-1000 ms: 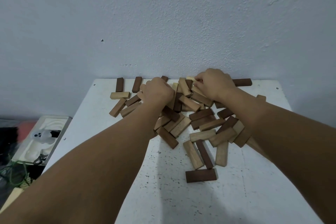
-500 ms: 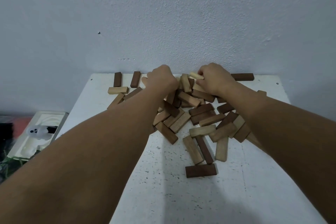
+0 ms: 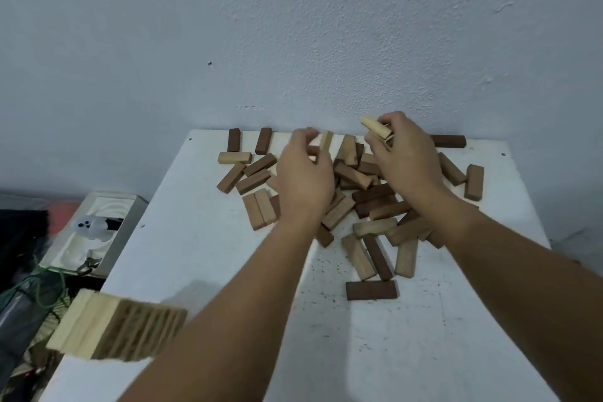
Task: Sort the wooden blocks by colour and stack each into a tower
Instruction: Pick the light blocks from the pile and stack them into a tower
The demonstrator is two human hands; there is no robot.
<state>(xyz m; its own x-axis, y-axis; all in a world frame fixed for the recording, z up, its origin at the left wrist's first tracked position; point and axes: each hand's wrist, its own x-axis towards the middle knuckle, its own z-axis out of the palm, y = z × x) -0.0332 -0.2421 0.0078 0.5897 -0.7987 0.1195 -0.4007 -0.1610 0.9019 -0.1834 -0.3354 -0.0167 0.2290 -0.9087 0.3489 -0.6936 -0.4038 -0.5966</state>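
A loose pile of wooden blocks (image 3: 365, 202) in pale, mid-brown and dark brown lies on the far half of the white table (image 3: 202, 258). My left hand (image 3: 303, 179) is over the pile's left side and pinches a pale block (image 3: 326, 140) that stands on end. My right hand (image 3: 404, 160) is raised over the pile's back and grips another pale block (image 3: 375, 128), lifted clear of the heap. A dark brown block (image 3: 371, 290) lies alone nearest me.
A pale ridged wooden piece (image 3: 114, 330), blurred, sits at the table's near left edge. A white tray (image 3: 91, 235) with a small white figure stands lower, left of the table, beside green cables. The grey wall runs right behind the pile.
Both hands have lifted from the pile, each bringing a pale block up. The view has tilted down, revealing the ridged wooden piece at the near left edge.
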